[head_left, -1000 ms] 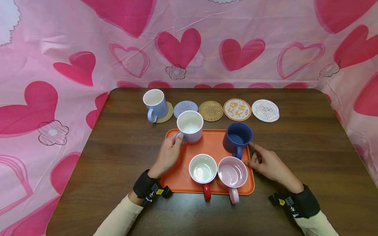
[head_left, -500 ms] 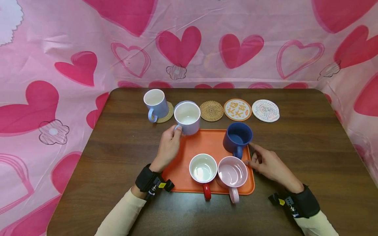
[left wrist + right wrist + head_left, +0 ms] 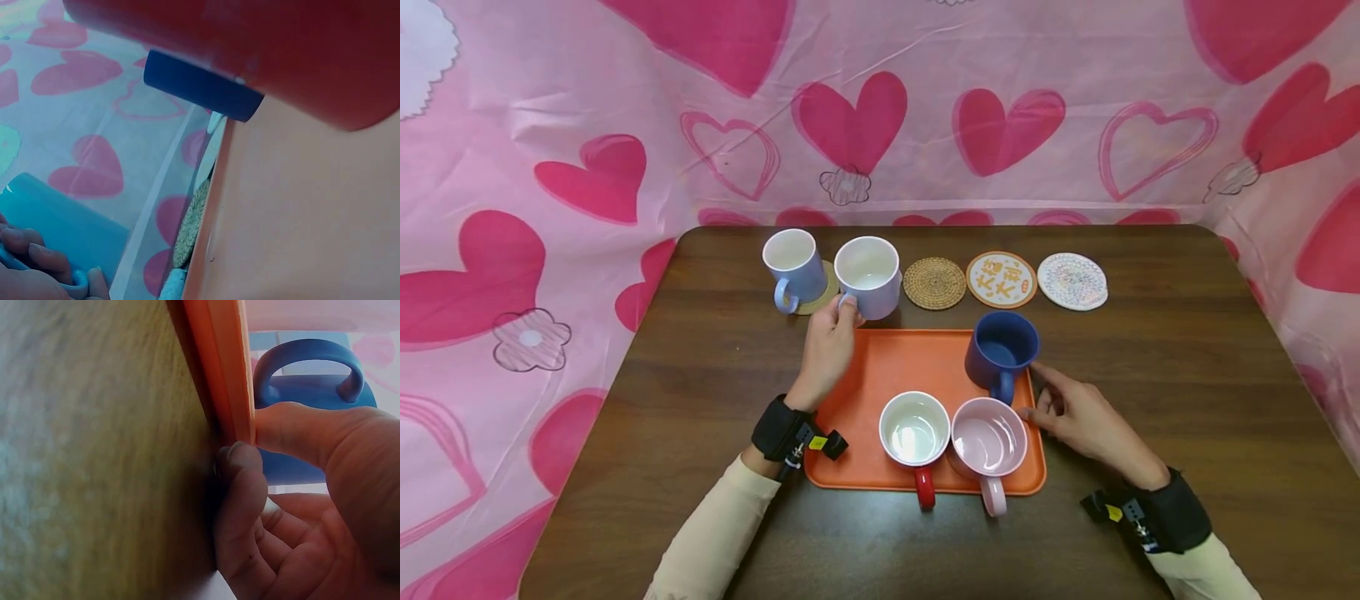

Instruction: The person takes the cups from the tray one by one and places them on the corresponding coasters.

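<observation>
My left hand [image 3: 827, 354] grips a pale lavender-blue mug [image 3: 871, 292] by its handle, fingers curled through it in the left wrist view. The mug is upright, beyond the tray's far edge, and covers the blue coaster; whether it touches the coaster I cannot tell. My right hand [image 3: 1081, 418] pinches the right rim of the orange tray [image 3: 910, 358], thumb at the rim and fingers curled at its outer edge. On the tray stand a dark blue mug [image 3: 1002, 354], close to my right fingers, a red-handled mug [image 3: 914, 429] and a pink mug [image 3: 989, 442].
A light blue mug [image 3: 795, 267] stands on a straw-coloured coaster [image 3: 829, 296] at the back left. Rightward in the same row lie a woven brown coaster [image 3: 935, 283], an orange-rimmed coaster [image 3: 1002, 280] and a white speckled coaster [image 3: 1072, 282]. A heart-patterned cloth borders the table.
My left hand has carried the lavender-blue mug from the tray's far left corner away from me and slightly left, over the blue coaster. The right hand has stayed at the tray.
</observation>
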Available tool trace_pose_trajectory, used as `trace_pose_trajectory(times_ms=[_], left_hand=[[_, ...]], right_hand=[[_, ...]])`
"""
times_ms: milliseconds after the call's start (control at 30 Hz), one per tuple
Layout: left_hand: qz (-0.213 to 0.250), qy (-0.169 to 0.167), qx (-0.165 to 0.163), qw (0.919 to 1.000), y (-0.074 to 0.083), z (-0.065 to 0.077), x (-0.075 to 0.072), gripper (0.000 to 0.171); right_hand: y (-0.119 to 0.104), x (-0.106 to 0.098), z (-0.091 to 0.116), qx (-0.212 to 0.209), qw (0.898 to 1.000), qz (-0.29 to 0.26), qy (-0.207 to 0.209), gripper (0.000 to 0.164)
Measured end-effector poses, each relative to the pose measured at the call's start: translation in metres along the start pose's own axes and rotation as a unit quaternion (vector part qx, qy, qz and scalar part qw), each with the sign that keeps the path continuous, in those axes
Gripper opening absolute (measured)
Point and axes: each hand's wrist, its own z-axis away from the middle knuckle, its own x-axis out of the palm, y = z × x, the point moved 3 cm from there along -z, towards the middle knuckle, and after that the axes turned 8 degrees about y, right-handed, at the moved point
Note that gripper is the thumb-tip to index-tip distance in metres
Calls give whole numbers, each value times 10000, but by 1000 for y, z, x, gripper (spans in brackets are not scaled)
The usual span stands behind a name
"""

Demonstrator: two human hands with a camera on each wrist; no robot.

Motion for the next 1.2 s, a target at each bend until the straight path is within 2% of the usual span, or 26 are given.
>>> trace_pose_trajectory(times_ms=[133,267,700,967,1200], left_hand=[[139,-39,-162,9998,-1,-7,3,38],[245,63,-223,9994,-1,-16,4,40],[22,597,-99,9982,-6,-34,13,41],[40,656,-204,9976,-13,-40,21,42],[-156,713,-285,9969,-21,-46,25,41]], right_hand=[[1,0,0,-58,10000,-5,46,69],[1,0,0,-80,9999,28,62,69],[1,-2,0,34,10000,-62,-22,69],[2,-1,1,78,9999,-105,-46,69],[2,-2,1,72,9998,-147,-84,70]])
